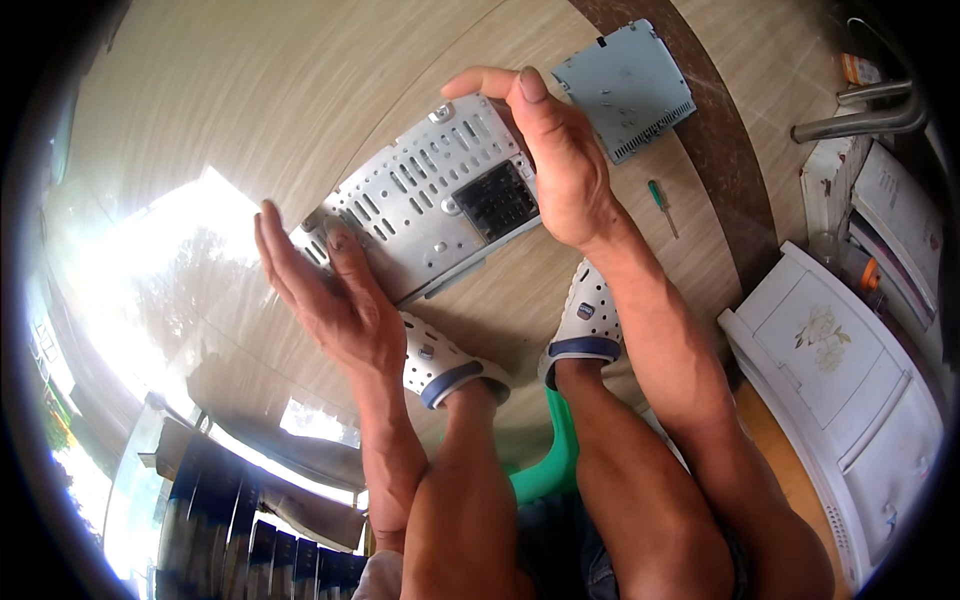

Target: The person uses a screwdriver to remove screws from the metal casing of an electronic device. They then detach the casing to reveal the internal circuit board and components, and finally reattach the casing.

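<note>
Between my two hands is a silvery metal car stereo chassis (415, 185), held tilted above the floor. Rows of slots run along its face, and a black connector block (497, 202) sits in its right corner. My left hand (335, 290) grips the left end, thumb on the slotted face. At the opposite end, my right hand (562, 160) is closed round the edge with its thumb raised along the top corner. A flat grey metal cover plate (630, 92) lies on the floor beyond my right hand. Nearer to me is a small screwdriver (661, 205) with a green handle.
My feet in white clogs (590, 310) rest just below the chassis, with a green stool (550, 465) under me. A white cabinet (830, 350) stands at the right, near a metal tube leg (870, 122). Dark blue boxes (210, 490) line the lower left.
</note>
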A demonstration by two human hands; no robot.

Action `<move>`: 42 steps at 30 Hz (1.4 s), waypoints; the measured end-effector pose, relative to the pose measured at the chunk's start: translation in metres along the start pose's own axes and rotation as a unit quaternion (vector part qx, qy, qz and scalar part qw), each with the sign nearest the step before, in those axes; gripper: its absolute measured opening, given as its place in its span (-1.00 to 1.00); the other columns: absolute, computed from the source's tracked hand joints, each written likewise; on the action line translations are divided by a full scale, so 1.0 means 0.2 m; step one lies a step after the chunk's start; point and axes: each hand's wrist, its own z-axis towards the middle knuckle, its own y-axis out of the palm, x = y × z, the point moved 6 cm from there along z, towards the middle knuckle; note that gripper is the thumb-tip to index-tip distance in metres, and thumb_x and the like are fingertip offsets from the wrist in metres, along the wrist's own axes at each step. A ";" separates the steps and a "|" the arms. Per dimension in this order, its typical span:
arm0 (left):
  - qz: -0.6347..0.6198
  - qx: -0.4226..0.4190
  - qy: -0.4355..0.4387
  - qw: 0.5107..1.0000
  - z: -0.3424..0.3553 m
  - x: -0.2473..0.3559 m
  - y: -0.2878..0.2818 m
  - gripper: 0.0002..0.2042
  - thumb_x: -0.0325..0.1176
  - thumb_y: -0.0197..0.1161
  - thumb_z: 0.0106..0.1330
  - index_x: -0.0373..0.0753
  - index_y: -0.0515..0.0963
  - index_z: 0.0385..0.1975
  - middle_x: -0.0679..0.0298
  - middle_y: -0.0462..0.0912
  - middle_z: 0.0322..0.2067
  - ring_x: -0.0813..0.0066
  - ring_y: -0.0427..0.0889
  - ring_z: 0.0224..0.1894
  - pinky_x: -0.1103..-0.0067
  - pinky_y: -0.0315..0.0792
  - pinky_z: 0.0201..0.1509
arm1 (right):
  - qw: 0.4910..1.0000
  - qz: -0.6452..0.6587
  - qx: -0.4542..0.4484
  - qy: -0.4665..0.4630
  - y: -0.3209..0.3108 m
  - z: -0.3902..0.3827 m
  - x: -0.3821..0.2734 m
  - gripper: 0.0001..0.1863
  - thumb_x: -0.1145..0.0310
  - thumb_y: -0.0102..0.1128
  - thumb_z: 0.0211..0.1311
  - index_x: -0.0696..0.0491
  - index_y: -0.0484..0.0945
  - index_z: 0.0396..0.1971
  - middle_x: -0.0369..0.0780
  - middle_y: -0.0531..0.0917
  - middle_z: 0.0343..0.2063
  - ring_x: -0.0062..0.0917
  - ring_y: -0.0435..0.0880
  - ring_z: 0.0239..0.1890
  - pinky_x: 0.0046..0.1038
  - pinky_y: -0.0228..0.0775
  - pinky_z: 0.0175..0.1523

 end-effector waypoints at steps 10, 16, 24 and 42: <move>0.216 -0.155 0.085 0.960 0.04 0.13 0.02 -0.42 -0.13 0.14 0.33 -0.16 0.35 0.35 0.06 0.31 0.36 -0.10 0.09 0.47 0.02 -0.12 0.53 | 0.998 0.054 0.018 0.003 0.01 0.00 0.00 -0.43 -0.05 -0.30 0.60 0.13 0.58 -0.10 -0.33 0.58 -0.36 -0.69 0.49 -0.28 -0.56 0.37 -0.11; 0.273 -0.235 0.109 0.927 0.04 0.24 0.04 0.14 0.56 0.23 -0.12 -0.15 0.23 0.41 -0.04 0.17 0.41 -0.05 0.03 0.50 -0.02 -0.22 0.53 | 0.999 0.040 0.008 0.016 0.01 0.00 -0.02 -0.44 -0.05 -0.29 0.59 0.12 0.59 -0.11 -0.32 0.57 -0.35 -0.69 0.49 -0.28 -0.56 0.37 -0.11; 0.249 -0.216 0.143 0.933 0.09 0.27 0.15 0.17 0.29 0.51 -0.18 -0.23 0.14 0.43 -0.04 0.22 0.37 -0.04 0.13 0.45 0.00 -0.17 0.52 | 1.000 0.006 0.017 0.008 0.01 0.02 0.00 -0.33 -0.10 -0.41 0.59 0.15 0.58 0.03 -0.30 0.67 -0.31 -0.70 0.56 -0.25 -0.60 0.41 -0.09; 0.248 -0.205 0.168 0.932 0.08 0.28 0.14 0.05 0.14 0.51 -0.04 -0.30 0.17 0.40 -0.01 0.28 0.33 -0.05 0.26 0.36 -0.04 0.00 0.42 | 1.000 -0.008 0.019 0.010 0.01 0.02 -0.04 -0.37 -0.08 -0.34 0.58 0.13 0.57 0.08 -0.34 0.66 -0.33 -0.72 0.57 -0.27 -0.63 0.41 -0.09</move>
